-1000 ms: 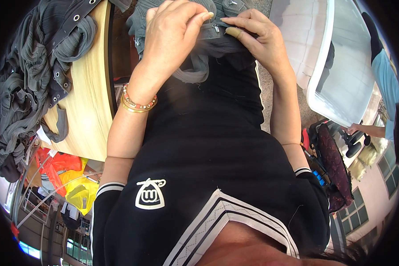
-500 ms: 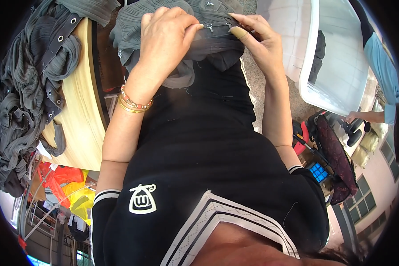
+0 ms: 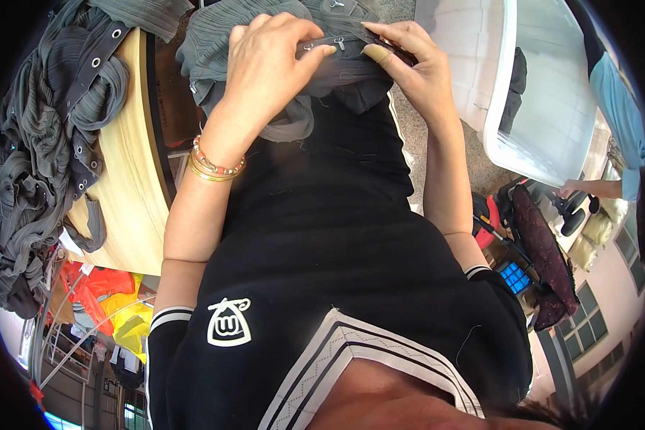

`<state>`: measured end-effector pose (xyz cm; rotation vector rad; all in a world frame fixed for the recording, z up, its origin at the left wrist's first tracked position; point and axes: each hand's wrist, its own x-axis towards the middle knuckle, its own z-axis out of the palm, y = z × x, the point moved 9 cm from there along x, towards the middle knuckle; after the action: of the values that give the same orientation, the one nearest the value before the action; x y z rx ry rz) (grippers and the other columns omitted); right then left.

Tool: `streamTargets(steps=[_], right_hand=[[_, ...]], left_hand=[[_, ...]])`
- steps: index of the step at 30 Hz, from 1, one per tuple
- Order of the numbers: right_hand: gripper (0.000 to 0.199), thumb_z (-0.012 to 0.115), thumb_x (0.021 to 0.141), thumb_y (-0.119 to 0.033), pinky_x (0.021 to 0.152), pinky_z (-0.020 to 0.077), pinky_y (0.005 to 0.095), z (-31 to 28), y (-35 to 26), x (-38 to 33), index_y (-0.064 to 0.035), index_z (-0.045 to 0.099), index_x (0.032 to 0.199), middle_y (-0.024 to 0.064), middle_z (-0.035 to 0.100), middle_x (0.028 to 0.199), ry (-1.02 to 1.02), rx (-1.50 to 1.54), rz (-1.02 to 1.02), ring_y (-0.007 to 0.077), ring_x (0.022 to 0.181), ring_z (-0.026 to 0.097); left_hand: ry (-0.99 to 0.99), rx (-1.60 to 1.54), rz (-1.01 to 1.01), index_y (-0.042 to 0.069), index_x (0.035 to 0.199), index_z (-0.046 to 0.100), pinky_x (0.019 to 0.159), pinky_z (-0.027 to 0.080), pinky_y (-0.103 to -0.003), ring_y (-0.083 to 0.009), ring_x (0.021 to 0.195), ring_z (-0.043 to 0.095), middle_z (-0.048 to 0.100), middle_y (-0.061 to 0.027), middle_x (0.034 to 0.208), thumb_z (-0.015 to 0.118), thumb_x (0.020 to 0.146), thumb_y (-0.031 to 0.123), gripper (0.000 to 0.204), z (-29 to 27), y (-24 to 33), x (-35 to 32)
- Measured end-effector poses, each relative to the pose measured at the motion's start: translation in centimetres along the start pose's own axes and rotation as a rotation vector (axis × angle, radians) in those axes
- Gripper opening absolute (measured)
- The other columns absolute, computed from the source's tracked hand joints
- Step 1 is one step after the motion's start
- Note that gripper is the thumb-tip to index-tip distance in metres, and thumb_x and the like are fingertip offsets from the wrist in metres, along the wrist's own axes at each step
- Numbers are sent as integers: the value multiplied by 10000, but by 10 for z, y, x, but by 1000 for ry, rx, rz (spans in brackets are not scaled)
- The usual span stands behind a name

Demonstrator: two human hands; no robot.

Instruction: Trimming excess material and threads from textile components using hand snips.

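Head view: your left hand [image 3: 272,68] pinches a dark band [image 3: 324,43] between thumb and forefinger, and your right hand [image 3: 419,64] has the same band between its fingertips (its thumb wears a tan cover [image 3: 377,54]). The band belongs to a grey ribbed garment [image 3: 322,84] that lies in front of you, against your black clothing. Small metal fasteners [image 3: 339,44] sit along it, one just beside your left thumb, another nearer that hand's forefinger.

As to progress, you seem partway through this piece: at least two fasteners are in place, but with both hands on the band, it hardly looks finished. Whether any are missing under your fingers, you cannot tell from here.

To your left, a wooden table [image 3: 125,193] bears a heap of grey cloth [image 3: 39,107] with an eyeletted strip [image 3: 97,63] on it; nothing shows whether that heap is done or waiting. To your right stands a white bin [image 3: 493,136] with a dark cloth [image 3: 514,89] inside, and beyond it another person's light blue sleeve [image 3: 616,118].
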<state>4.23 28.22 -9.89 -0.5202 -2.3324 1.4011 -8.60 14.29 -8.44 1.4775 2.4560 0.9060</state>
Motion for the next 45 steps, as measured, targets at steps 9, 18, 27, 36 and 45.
streamTargets(steps=[9,18,27,36,45], right_hand=[[326,813,856,-113,725,479,249,-1,1,-3,-107,773,1179,12,620,935,-6,6,20,106,817,583],[315,811,865,-108,707,478,241,5,-6,-3,-96,772,1177,8,632,940,-14,13,-26,98,793,579],[320,820,854,-88,661,467,231,13,-16,0,-93,775,1171,-4,615,916,-66,-46,-40,78,734,556],[336,817,856,-94,712,486,241,12,-17,1,-96,769,1188,10,619,928,-63,-16,-41,102,802,586],[305,803,869,-152,715,502,279,29,-24,7,-111,774,1169,31,643,938,-170,-150,-27,146,789,611]], left_hand=[[-47,-284,-111,120,934,782,785,457,-364,-211,813,670,726,-16,817,762,887,263,152,5,-14,-7],[-41,-590,-280,12,1004,736,620,479,-267,-81,647,604,685,-37,729,702,967,244,237,12,-35,-13],[11,-516,-195,33,1049,728,670,523,-330,-175,692,658,713,-71,804,692,967,259,243,4,-32,-8],[-108,-547,-216,4,1048,727,689,443,-214,-39,783,542,633,22,870,709,980,188,197,14,-36,-11],[-87,-740,-313,13,1045,716,700,442,-198,-16,799,540,640,55,855,674,1015,227,220,20,-42,-14]])
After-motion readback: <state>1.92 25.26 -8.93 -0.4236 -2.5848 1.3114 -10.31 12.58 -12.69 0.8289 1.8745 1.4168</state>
